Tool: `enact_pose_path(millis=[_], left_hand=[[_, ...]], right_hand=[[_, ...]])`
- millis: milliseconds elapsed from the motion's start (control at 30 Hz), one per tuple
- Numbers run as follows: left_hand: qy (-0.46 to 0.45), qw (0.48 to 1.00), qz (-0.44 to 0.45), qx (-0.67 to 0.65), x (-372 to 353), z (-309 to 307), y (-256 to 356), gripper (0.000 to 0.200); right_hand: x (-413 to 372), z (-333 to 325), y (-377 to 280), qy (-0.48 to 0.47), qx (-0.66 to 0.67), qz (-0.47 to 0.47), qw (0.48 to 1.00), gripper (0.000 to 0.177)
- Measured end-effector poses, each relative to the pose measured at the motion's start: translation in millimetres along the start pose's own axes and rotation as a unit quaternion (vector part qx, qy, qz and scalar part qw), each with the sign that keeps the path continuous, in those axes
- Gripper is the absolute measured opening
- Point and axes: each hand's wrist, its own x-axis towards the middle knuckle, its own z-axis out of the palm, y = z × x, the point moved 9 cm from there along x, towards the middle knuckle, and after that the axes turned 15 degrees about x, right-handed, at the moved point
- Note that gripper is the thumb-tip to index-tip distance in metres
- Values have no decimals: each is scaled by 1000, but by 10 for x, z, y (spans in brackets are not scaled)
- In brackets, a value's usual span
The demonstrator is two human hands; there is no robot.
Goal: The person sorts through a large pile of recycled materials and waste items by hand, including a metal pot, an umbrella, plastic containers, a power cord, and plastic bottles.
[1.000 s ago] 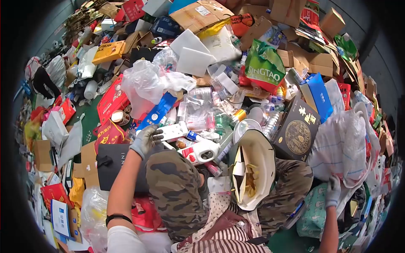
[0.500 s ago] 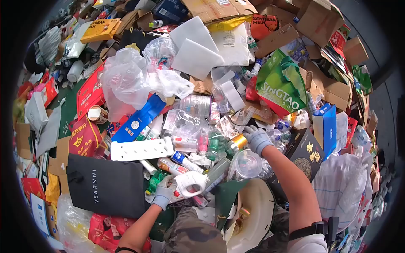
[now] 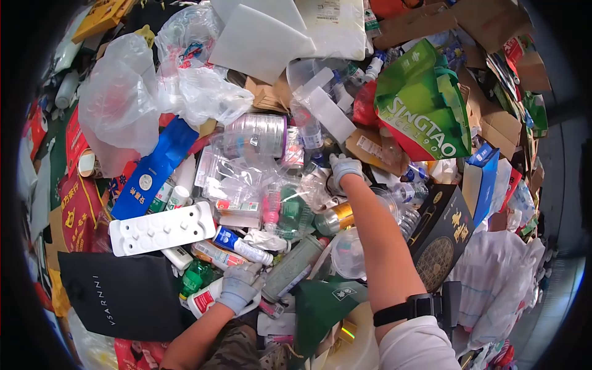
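My left hand (image 3: 239,288), in a pale glove, is closed over a white plastic jug (image 3: 205,300) with a red label; the palm hides part of the jug. Close by lie a green bottle (image 3: 195,277), a blue-and-white tube (image 3: 242,244) and a grey-green cylinder (image 3: 292,270). My right hand (image 3: 344,170), gloved too, reaches forward with fingers partly spread, nothing visible in them. It is beside a brown cardboard piece (image 3: 374,151) and below a clear bottle (image 3: 311,132). Under the right forearm rests a gold-and-silver can (image 3: 335,219).
Mixed waste surrounds both hands. A white moulded tray (image 3: 161,229) and a black VSARNNI bag (image 3: 120,296) lie left. To the right are a green Singtao bag (image 3: 419,102) and a black box (image 3: 439,237). White foam sheets (image 3: 262,43) lie further back. A pale tub (image 3: 364,330) stands near my body.
My left hand has moved onto the white jug, which has turned and shifted left. My right hand has moved forward, away from the gold can. The view has shifted closer to the pile.
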Motion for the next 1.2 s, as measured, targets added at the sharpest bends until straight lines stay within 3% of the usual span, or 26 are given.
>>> enact_pose_path(millis=[67,133,233,267,333,400,467,500,533,667,700,800,900,967,1000,1033,1067,1133,1200], left_hand=[[59,998,-3,5,-116,75,-193,25],[114,993,-7,6,-244,73,-222,23],[138,990,-11,19,-315,80,-213,23],[159,987,-2,33,-329,68,-206,25],[172,984,11,34,-350,154,-232,23],[183,982,16,41,-384,194,-210,22],[155,987,-11,39,-392,257,-223,22],[157,987,-20,43,-398,265,-225,22],[156,986,-28,47,-420,271,-216,23],[147,988,-39,3,-423,334,-206,25],[75,993,-73,-54,-373,419,-232,38],[93,986,-42,-133,-381,-164,177,61],[162,979,43,-116,-372,-924,714,85],[192,975,72,-90,-361,-1365,1036,96],[204,973,82,-70,-357,-1560,1197,104],[194,972,100,-92,-330,-1702,1346,105],[181,970,118,-113,-315,-1816,1476,107],[203,962,133,-122,-266,-1987,1653,106],[200,955,176,-133,-327,-2188,1804,105]], right_hand=[[-394,-70,-62,-38,25,-48,998,46],[-815,-238,42,1,63,-49,997,33],[-1538,-779,684,272,206,-75,937,22],[-1812,-908,974,336,288,-59,895,21],[-2215,-806,1498,357,397,-66,843,24],[-2578,-545,1855,324,626,-12,710,26],[-2951,-643,1960,322,755,-6,572,28],[-3073,-700,2015,341,757,59,554,30],[-3197,-874,1905,304,767,13,564,25],[-3634,-1466,1677,331,764,-12,554,33],[-3742,-1624,1605,335,762,-26,554,34],[-4172,-2171,1217,350,738,-126,564,36],[-4604,-2579,868,366,728,-206,542,45],[-4851,-2810,722,378,730,-189,537,49],[-4986,-2997,631,361,725,-228,541,43],[-5125,-3180,538,342,719,-266,543,37],[-5269,-3397,439,337,687,-275,582,33],[-5550,-3789,276,333,712,-282,550,40],[-5870,-4187,247,369,672,-284,576,38]])
